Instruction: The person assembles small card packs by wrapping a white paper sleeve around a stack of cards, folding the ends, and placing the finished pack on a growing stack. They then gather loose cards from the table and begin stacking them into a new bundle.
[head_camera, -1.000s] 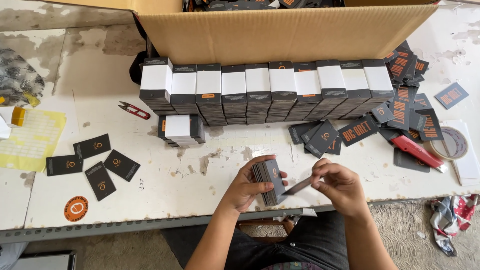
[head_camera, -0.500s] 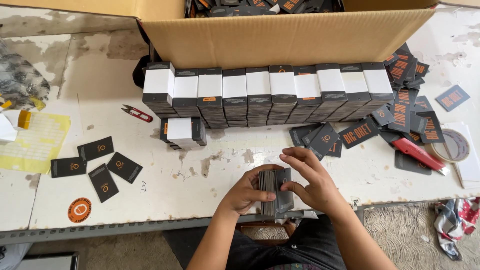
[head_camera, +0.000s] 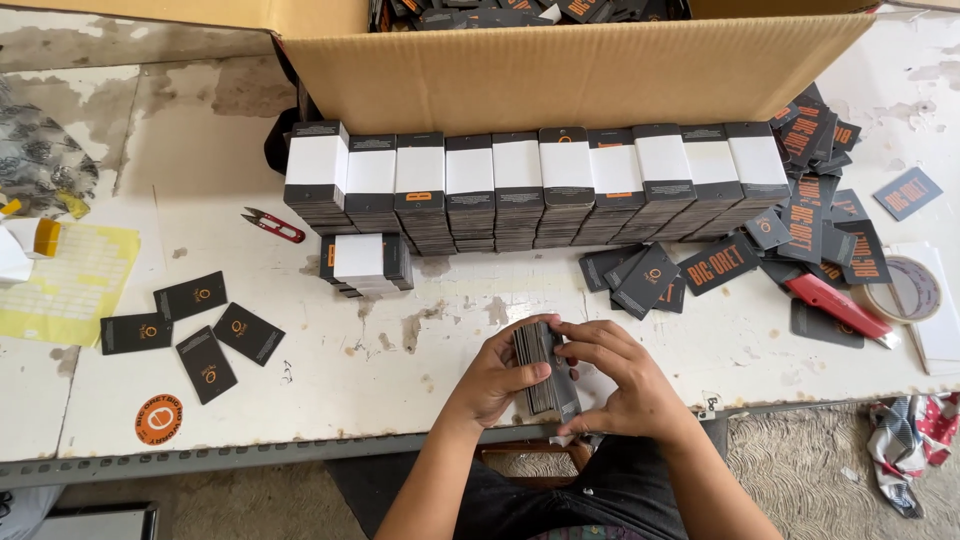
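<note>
My left hand (head_camera: 493, 378) grips a thick stack of dark grey tags (head_camera: 538, 366) on edge, just above the white table's near edge (head_camera: 330, 385). My right hand (head_camera: 618, 380) closes around the same stack from the right, fingers over its top and a strip of band under it. Behind the hands runs a row of banded tag bundles (head_camera: 540, 185) with white paper wraps, and one separate banded bundle (head_camera: 365, 262) lies in front of the row at the left.
A large open cardboard box (head_camera: 600, 70) of tags stands at the back. Loose dark tags (head_camera: 800, 230) pile at the right beside a red utility knife (head_camera: 835, 307) and a tape roll (head_camera: 908, 290). Several tags (head_camera: 205, 330), red thread snips (head_camera: 272, 226), a round orange sticker (head_camera: 158, 418) and a yellow sheet (head_camera: 65, 285) lie left.
My right hand, earlier drawn away to the right holding a strip, has come back onto the stack and now wraps it. The left hand keeps holding the stack.
</note>
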